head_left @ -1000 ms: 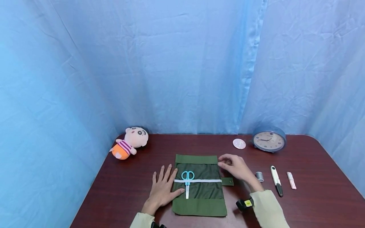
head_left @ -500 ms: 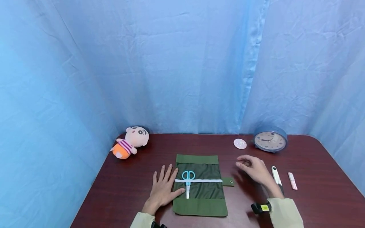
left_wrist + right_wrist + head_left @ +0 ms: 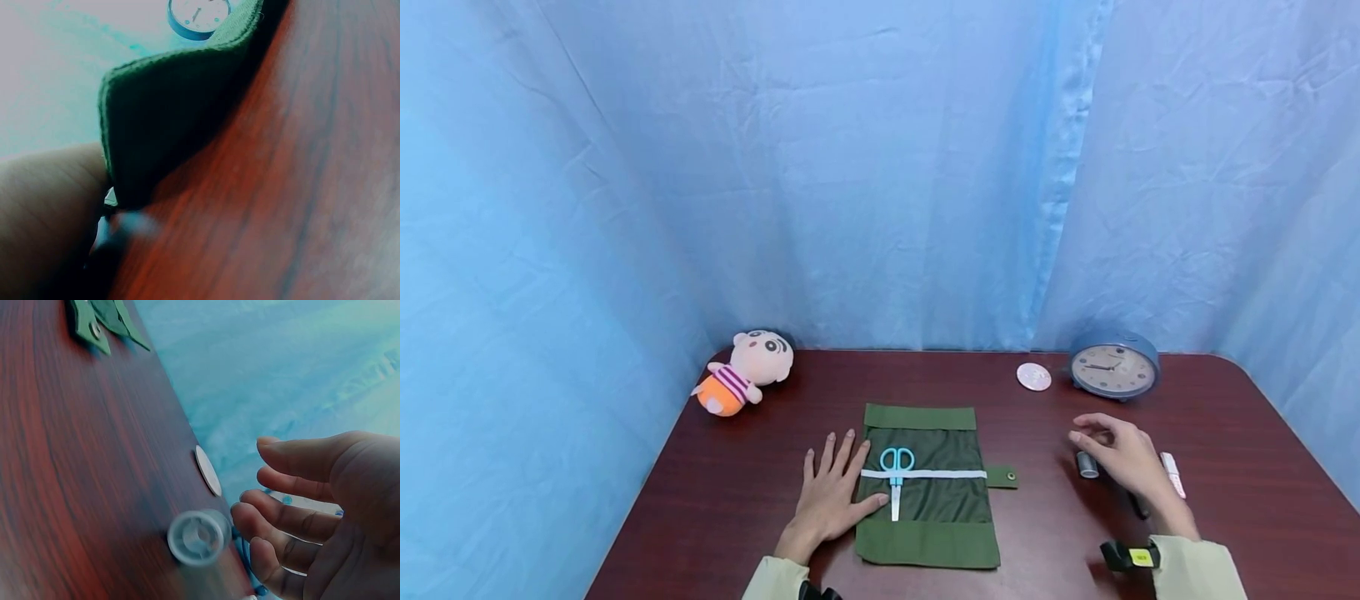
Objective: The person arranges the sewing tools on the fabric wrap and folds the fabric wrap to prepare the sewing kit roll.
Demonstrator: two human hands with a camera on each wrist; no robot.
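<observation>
My left hand point(image 3: 827, 504) lies flat with spread fingers, thumb over the left edge of the green fabric tool roll point(image 3: 925, 546). On the roll, light-blue scissors point(image 3: 896, 483) are tucked under a white elastic band point(image 3: 943, 474), blades towards me. In the left wrist view the roll's dark edge point(image 3: 162, 112) stands up beside the hand. My right hand point(image 3: 1123, 458) hovers at a grey thread spool point(image 3: 1087, 467), fingers loosely bent with nothing between them. The right wrist view shows the spool point(image 3: 194, 540) below and left of the fingertips.
Beyond the spool are a round pale-pink disc point(image 3: 1033, 377) and a blue alarm clock point(image 3: 1114, 367). A slim tool's black end point(image 3: 1138, 505) shows beneath my right wrist, and a small pink-and-white stick point(image 3: 1174, 477) beside it. A plush doll point(image 3: 741, 375) lies far left.
My right hand has moved right from the tool roll's upper right edge to the spool, now covering most of the slim white-and-black tool. The left hand has stayed in place.
</observation>
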